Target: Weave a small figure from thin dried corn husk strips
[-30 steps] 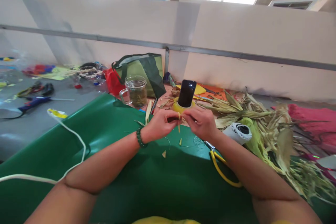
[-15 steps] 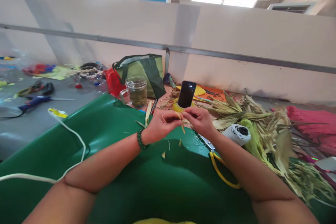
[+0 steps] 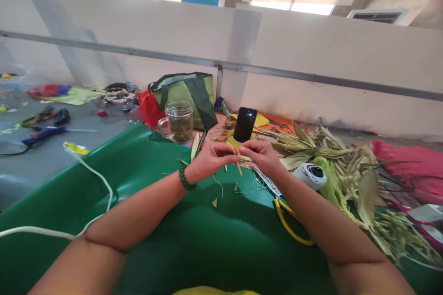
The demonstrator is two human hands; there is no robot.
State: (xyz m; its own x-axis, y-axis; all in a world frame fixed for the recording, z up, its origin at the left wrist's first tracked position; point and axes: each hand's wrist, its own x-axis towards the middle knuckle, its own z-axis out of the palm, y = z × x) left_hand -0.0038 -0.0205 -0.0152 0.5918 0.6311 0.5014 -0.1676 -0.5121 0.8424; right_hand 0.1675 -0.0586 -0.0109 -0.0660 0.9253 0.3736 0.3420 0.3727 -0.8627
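Fingertip to fingertip, my left hand [image 3: 212, 157] and my right hand [image 3: 263, 154] pinch a narrow yellowish strip of corn husk [image 3: 239, 169]. One end of it hangs below my fingers; the rest is largely hidden by them. A green bead bracelet [image 3: 187, 179] circles my left wrist. Under my right forearm lie scissors [image 3: 269, 183] with yellow handles, partly covered. Loose thin thread [image 3: 260, 185] curls beside the blades. A small husk scrap [image 3: 215, 203] rests on the green mat [image 3: 207, 249] below my hands.
A phone [image 3: 245, 124] stands upright behind my hands. Left of it are a glass mug [image 3: 182, 124] and a green bag [image 3: 199, 97]. Dry corn husks [image 3: 367, 191] and a white spool [image 3: 309, 176] lie right. A white cable [image 3: 110, 189] and a glue gun [image 3: 43, 135] lie left.
My hands stay close together on the husk strip, with only a slight shift of the fingers. The whole view has moved a little.
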